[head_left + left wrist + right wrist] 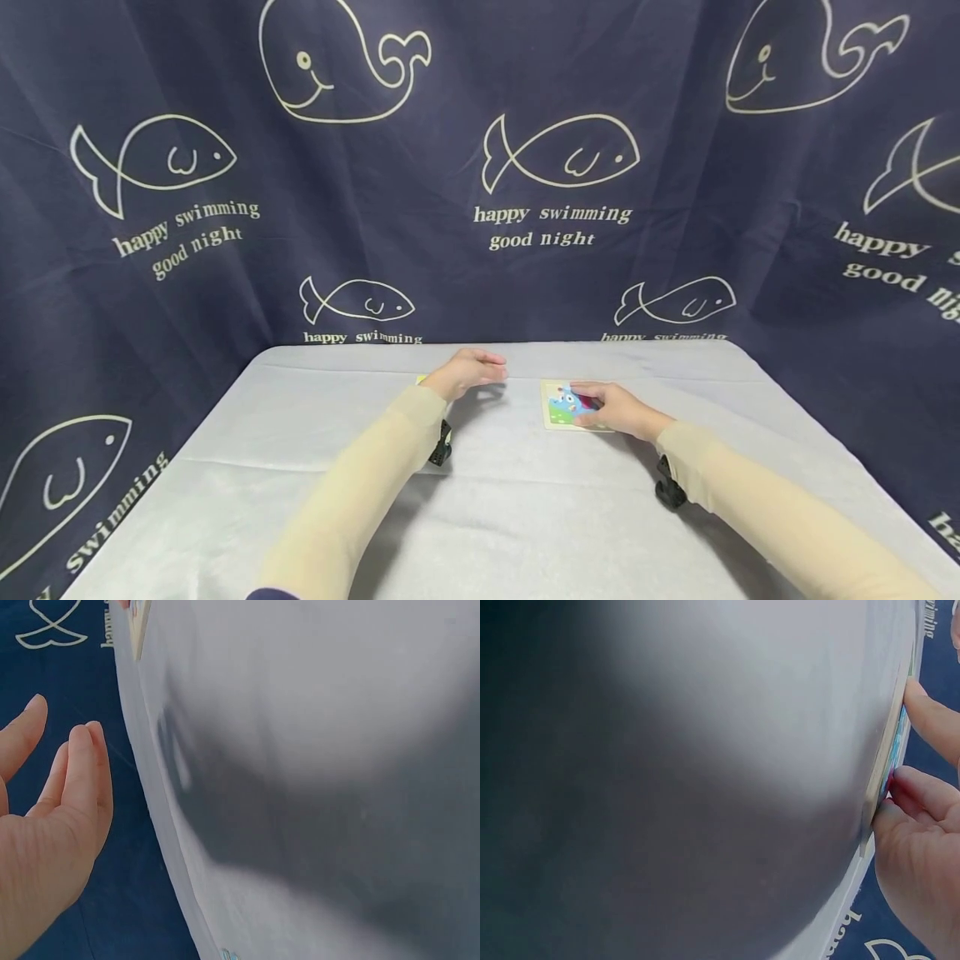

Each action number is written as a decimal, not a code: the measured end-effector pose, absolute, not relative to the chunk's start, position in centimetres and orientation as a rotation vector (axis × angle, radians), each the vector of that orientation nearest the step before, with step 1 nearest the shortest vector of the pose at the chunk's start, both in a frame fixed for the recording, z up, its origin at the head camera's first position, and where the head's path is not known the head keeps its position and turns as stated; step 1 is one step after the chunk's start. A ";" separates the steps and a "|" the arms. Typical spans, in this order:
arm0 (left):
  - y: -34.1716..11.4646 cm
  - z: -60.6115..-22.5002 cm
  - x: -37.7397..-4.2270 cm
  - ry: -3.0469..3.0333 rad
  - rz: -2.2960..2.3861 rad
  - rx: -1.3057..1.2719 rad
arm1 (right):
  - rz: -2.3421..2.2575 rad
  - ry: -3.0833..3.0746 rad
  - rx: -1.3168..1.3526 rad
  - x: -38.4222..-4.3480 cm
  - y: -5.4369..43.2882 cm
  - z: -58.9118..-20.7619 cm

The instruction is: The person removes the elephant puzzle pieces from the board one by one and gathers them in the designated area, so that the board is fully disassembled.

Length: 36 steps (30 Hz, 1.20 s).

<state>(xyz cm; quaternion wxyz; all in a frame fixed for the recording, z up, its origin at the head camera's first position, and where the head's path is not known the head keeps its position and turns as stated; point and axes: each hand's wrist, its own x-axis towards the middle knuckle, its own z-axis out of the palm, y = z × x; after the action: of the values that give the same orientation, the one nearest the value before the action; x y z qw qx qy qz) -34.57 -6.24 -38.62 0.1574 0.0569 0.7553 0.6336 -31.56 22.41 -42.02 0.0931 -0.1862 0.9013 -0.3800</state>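
The picture board (pixel 559 407) and a yellow object (pixel 422 379) are both partly hidden.

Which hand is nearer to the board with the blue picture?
Right. The right hand touches the board; the left hand is apart from it, off to the left.

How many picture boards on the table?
1 clearly visible: the board under the fingers of the right hand. A yellow scrap peeks out by the left hand; could be another, mostly hidden.
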 end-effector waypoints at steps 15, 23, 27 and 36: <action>-2.8 -38.5 -34.1 2.148 1.817 0.114 | -1.115 2.668 -0.533 -31.4 22.6 -42.0; -1.7 -38.9 -33.9 2.208 1.736 0.126 | -1.124 2.675 -0.542 -31.5 22.6 -42.1; -1.2 -39.3 -33.8 2.241 1.711 0.110 | -1.135 2.666 -0.529 -31.6 22.7 -42.4; -0.6 -39.7 -33.1 2.365 1.614 0.114 | -1.121 2.665 -0.615 -31.4 22.9 -42.0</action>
<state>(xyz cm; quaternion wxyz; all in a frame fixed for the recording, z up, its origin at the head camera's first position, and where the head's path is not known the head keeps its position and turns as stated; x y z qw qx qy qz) -33.05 -0.62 -39.72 0.1377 0.0394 0.8174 0.5580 -31.40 22.94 -42.05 0.0926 -0.2070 0.8978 -0.3775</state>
